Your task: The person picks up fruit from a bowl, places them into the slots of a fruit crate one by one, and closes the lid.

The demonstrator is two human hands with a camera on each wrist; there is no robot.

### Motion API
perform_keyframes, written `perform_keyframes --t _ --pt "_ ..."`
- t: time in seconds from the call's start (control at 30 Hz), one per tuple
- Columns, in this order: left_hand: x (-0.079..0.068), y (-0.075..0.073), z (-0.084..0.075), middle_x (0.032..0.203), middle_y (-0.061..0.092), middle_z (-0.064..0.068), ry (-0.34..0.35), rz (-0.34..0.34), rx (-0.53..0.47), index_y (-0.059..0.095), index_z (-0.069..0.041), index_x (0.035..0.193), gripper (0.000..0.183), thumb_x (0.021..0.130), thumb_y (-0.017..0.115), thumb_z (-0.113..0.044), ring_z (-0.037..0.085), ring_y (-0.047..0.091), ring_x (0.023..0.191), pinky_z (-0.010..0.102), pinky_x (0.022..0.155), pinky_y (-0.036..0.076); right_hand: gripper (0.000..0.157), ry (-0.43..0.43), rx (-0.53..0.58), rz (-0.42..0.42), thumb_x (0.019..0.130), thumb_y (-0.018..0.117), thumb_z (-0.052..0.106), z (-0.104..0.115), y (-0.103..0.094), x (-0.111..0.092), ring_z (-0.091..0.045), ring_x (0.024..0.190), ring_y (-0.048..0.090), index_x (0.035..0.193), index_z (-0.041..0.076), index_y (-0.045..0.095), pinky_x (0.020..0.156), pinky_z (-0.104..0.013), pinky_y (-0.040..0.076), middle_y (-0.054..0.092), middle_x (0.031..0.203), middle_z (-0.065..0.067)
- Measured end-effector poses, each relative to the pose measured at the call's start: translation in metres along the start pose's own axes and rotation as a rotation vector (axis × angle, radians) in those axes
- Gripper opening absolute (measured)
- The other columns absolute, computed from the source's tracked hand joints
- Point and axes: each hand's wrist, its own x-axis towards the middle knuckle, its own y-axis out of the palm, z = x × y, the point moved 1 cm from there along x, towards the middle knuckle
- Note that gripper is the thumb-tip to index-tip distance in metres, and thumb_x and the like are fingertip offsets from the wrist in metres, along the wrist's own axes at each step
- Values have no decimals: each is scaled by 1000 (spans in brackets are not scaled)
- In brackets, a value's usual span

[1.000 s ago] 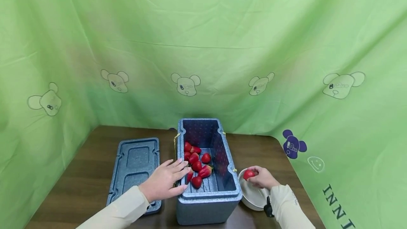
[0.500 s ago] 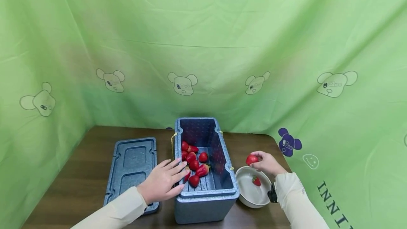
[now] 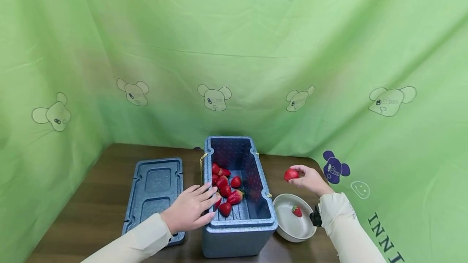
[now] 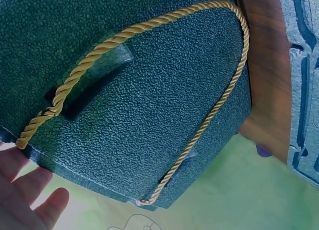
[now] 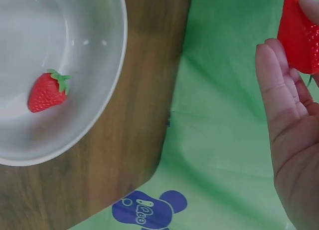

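Head view, nearest first: pale sleeves (image 3: 135,238) on both forearms, with a dark strap (image 3: 316,216) at the right wrist. Just past the cuffs, two hands, well apart from each other. Over the left rim of a blue box (image 3: 239,242), the left hand (image 3: 191,210), flat and back upward, with fingers extended and slightly spread, thumb out toward the near corner. In the left wrist view, a few of its fingertips at the box's edge, close by the end of a twisted gold rope (image 4: 169,16) on the outer wall; hard to tell whether in contact with the rope.

To the outer side of the left hand, partly behind its sleeve, a matching blue lid (image 3: 157,186), flat on the brown bench (image 3: 91,198). Between the two hands, inside the open box, a loose cluster of strawberries (image 3: 225,191), mostly toward the wall under the left fingertips.

On the near side of the right hand, just beside the box, a pale bowl (image 3: 292,228) with one small strawberry (image 3: 297,211) inside. Beyond the bowl, the right hand (image 3: 308,180), clamped in a pinch between thumb and fingers on a red strawberry (image 3: 291,174); in the right wrist view, well clear of the bowl's rim.

Farthest, behind both hands, a green curtain (image 3: 252,72) printed with cartoon animal heads.
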Motion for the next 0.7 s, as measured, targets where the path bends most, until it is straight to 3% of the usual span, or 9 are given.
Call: perform_keyframes --t 0.2,0.4,0.7 --pt "-1 1 0 133 58 8 -8 -2 -30 63 -11 129 42 95 53 -34 27 51 126 42 96 44 48 -44 4 -26 74 74 3 8 -8 -1 -16 76 60 116 -13 57 65 -26 50 67 88 -14" --pt "-4 0 0 133 57 10 -24 -21 -58 63 -10 128 42 94 56 -33 28 50 127 42 97 44 49 -68 -24 -27 76 75 6 30 -15 4 -15 77 58 118 -12 57 66 -27 50 67 90 -14" --pt "-3 -2 -3 137 53 12 -25 23 -117 59 -8 132 43 96 53 -30 30 45 130 43 100 42 48 -97 -57 -34 78 74 7 59 -15 13 -22 83 61 119 -12 56 70 -30 50 66 99 -22"
